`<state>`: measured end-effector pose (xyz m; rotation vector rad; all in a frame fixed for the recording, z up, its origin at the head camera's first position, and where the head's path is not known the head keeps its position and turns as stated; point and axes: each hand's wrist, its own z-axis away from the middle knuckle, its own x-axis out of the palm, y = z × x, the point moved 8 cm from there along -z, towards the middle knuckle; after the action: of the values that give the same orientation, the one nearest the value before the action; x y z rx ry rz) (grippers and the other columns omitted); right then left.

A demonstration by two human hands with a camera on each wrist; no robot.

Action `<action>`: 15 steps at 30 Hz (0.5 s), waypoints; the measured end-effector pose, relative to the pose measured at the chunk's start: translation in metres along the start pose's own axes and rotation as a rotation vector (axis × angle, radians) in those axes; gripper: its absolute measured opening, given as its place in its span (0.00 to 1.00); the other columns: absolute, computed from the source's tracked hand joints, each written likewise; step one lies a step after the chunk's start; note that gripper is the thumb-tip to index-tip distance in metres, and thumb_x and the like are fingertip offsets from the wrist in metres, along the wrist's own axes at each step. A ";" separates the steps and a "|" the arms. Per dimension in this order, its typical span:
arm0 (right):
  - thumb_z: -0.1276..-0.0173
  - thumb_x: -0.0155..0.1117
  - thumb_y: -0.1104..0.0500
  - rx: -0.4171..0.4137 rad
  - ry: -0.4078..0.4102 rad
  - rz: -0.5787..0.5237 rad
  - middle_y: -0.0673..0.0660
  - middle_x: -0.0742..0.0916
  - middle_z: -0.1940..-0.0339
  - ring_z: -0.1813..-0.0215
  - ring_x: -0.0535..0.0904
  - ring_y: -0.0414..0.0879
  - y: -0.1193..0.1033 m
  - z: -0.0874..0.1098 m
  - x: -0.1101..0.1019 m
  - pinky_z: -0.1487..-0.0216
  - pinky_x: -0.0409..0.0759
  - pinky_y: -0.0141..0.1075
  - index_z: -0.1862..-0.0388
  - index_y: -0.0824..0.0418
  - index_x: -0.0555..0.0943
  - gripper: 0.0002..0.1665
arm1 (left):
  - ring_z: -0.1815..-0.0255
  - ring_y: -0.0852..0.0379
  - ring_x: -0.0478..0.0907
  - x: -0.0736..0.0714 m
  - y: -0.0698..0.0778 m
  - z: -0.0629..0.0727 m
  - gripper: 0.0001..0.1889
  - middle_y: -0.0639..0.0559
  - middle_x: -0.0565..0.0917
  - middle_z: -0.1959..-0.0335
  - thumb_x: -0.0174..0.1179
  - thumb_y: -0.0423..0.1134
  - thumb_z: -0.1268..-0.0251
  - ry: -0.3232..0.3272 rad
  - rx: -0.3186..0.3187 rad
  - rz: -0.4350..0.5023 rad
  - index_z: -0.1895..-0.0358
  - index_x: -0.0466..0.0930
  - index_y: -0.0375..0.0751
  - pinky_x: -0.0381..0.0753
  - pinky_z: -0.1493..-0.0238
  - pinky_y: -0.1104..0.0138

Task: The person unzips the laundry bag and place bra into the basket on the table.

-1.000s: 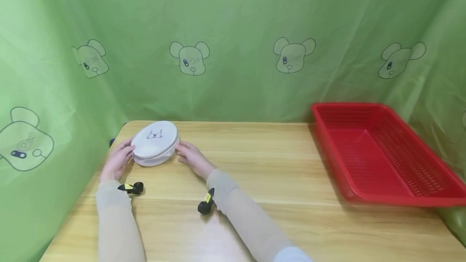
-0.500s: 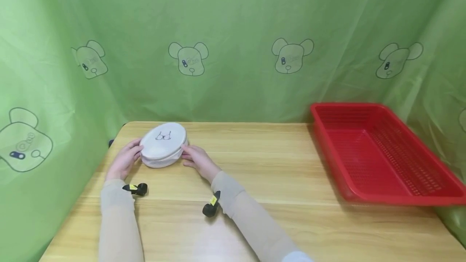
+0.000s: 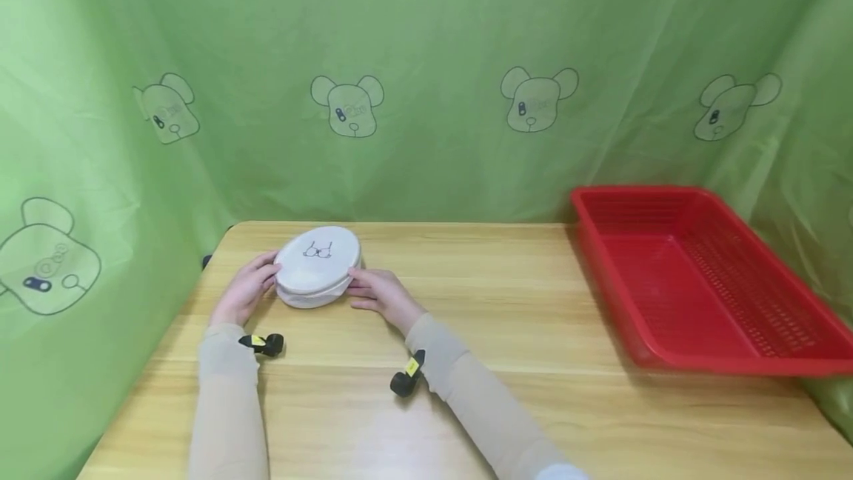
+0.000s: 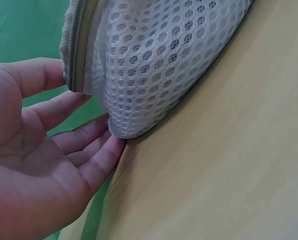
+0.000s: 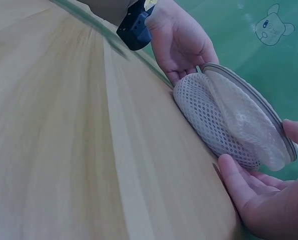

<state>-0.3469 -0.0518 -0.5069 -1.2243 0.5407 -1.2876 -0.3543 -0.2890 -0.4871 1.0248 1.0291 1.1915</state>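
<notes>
A round white mesh laundry bag [image 3: 318,271] with a zip around its rim is between my two hands at the far left of the table. Its flat top bears a small dark line drawing. My left hand [image 3: 248,290] grips the bag's left side, thumb at the zipped rim and fingers lower down. On the opposite side my right hand [image 3: 392,298] holds it, its thumb on the rim and its fingers under the side. In the right wrist view the mesh wall [image 5: 204,110] sags between the hands, its lower edge close to the tabletop. Any contents cannot be made out.
A large red plastic basket [image 3: 640,339] with slotted sides stands at the right of the wooden table [image 3: 506,302]. Green curtain [image 3: 426,35] with bear-head prints hangs behind and along both sides. A black camera [image 3: 266,345] is strapped to each wrist.
Both hands have moved to the right with the mesh laundry bag between them, away from the table's left edge. The red basket has stayed where it was.
</notes>
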 end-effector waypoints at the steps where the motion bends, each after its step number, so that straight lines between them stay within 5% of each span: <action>1: 0.34 0.66 0.50 0.002 -0.001 -0.002 0.67 0.84 0.44 0.42 0.82 0.54 0.000 0.001 -0.002 0.45 0.83 0.41 0.37 0.70 0.72 0.34 | 0.41 0.72 0.65 0.002 0.001 0.000 0.31 0.43 0.47 0.20 0.46 0.38 0.23 -0.007 0.003 -0.004 0.23 0.46 0.37 0.63 0.28 0.72; 15: 0.31 0.62 0.55 0.011 -0.019 -0.021 0.67 0.81 0.40 0.39 0.80 0.55 -0.003 0.022 -0.029 0.41 0.81 0.44 0.38 0.71 0.72 0.28 | 0.26 0.51 0.60 0.032 0.006 -0.009 0.31 0.41 0.53 0.21 0.49 0.38 0.25 -0.070 0.002 -0.020 0.24 0.50 0.36 0.60 0.24 0.62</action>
<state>-0.3373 -0.0169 -0.5062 -1.2344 0.5081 -1.2937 -0.3614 -0.2564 -0.4859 1.0478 0.9840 1.1310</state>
